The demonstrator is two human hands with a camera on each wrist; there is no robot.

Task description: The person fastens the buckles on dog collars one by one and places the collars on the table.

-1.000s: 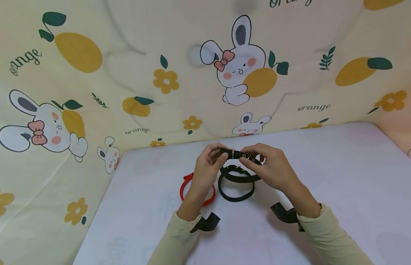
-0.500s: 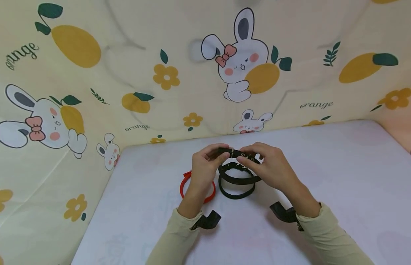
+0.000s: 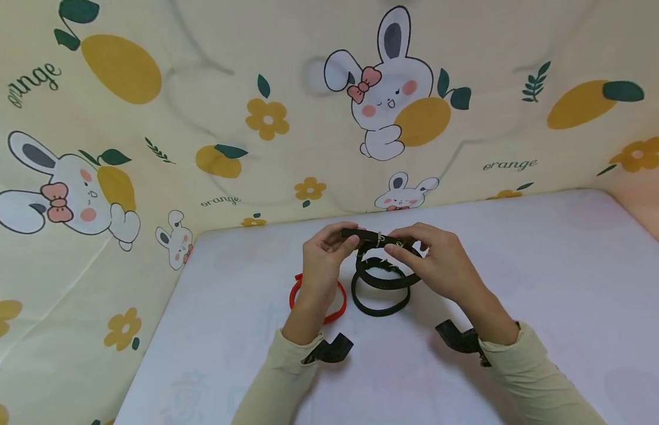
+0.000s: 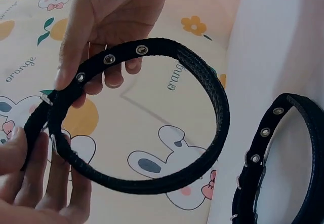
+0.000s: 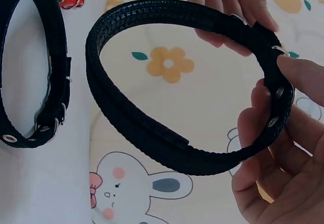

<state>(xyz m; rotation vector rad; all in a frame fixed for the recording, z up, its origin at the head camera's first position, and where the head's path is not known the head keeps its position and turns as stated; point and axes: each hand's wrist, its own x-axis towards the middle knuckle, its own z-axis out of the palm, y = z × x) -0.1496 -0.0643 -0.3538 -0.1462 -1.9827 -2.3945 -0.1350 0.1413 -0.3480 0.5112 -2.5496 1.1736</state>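
Between both hands, above the table, a black buckle collar (image 3: pixel 389 283) is held as a loop. Its metal eyelets show in the left wrist view, on the collar's strap (image 4: pixel 109 59). My left hand (image 3: pixel 323 260) pinches the free strap end that sticks out past the buckle (image 3: pixel 379 239). With thumb and fingers, my right hand (image 3: pixel 433 260) grips the eyelet part beside the buckle. Below lies a second black collar (image 3: pixel 379 311), fastened in a ring. A red collar (image 3: pixel 340 313) lies left of it, partly hidden by the left forearm.
The white table (image 3: pixel 228 330) carries the two lying collars near its middle. At its back edge rises a cloth backdrop (image 3: pixel 276 53) printed with rabbits and oranges. Dark straps (image 3: pixel 332 348) stick out from both sleeve cuffs.
The left hand has moved slightly left and up, and more of the strap end now shows past the buckle. The right hand has shifted a little right. The head view has tilted slightly down.
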